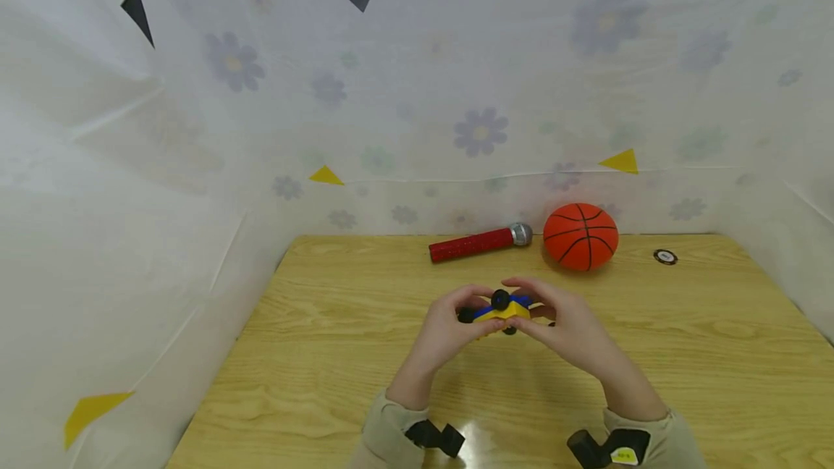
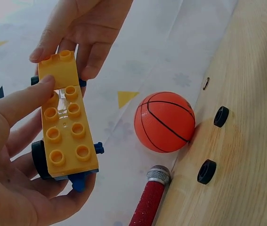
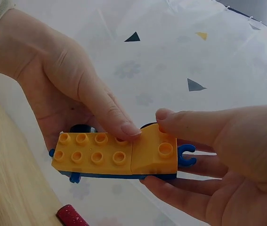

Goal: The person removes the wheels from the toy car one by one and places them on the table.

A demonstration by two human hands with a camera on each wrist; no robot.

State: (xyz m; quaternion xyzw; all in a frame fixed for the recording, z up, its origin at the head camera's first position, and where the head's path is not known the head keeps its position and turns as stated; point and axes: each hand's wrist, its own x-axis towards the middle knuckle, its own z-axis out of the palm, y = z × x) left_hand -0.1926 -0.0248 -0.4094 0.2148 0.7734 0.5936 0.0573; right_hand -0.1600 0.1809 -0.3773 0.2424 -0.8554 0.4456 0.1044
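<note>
Both hands hold a toy brick car [image 2: 62, 127] above the table, with a yellow studded top and a blue base. My left hand [image 1: 446, 331] grips one end, its thumb pressed on the yellow top in the left wrist view. At the other end, the right hand [image 1: 576, 328] pinches the car, thumb by the studs; a blue hook [image 3: 187, 155] sticks out there. Black wheels [image 2: 39, 160] sit along one side of the car. On the opposite side a bare blue axle stub [image 2: 99, 148] juts out. Fingers hide part of the underside.
Two loose black wheels, one nearer [image 2: 206, 172] and one farther [image 2: 221, 116], are on the wooden table [image 1: 313, 368]. Toward the back lie a red microphone [image 1: 472, 244], an orange basketball [image 1: 581, 237] and a small round chip [image 1: 665, 257]. White flowered sheeting [image 1: 404, 93] hangs behind.
</note>
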